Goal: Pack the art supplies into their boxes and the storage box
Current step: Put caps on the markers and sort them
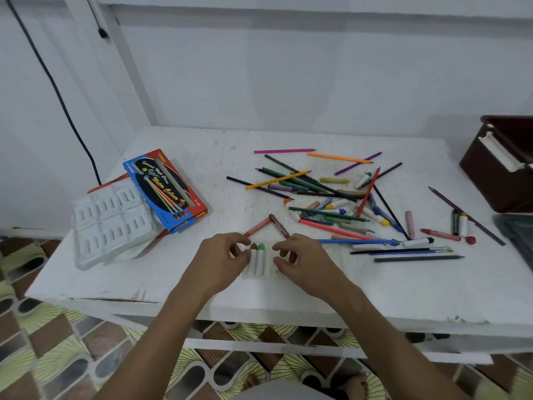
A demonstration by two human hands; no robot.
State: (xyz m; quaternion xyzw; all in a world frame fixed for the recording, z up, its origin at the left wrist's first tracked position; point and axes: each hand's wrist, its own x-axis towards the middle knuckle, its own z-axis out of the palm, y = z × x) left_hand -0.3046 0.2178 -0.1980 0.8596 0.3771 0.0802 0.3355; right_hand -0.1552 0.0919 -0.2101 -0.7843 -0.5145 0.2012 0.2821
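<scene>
Hands first: your left hand (223,255) and right hand (300,259) sit close together at the near middle of the white bench (115,284), on either side of a clear tray (259,272) that holds two small paint tubes, one with a brown cap (253,246) and one with a green cap (261,246). Your left hand's fingers are curled and pinch something small and white at the tray's left edge, just beside the brown-capped tube; you cannot tell whether it is a third tube. Your right hand's fingers are bent with the tips at the tray's right edge, and you cannot tell whether they grip anything.

Just beyond your hands, an orange crayon (258,226) and a brown crayon (279,226) lie with their far ends meeting. Right of them spreads a loose pile of coloured pencils (302,180), crayons, more paint tubes and brushes, reaching toward the right edge of the bench.

On the left side lies a blue and red water-colour box (167,189), partly overlapping a white moulded insert tray (112,223) that hangs over the left edge. At the far right corner stands a dark brown storage box (496,166), well apart from your hands.
</scene>
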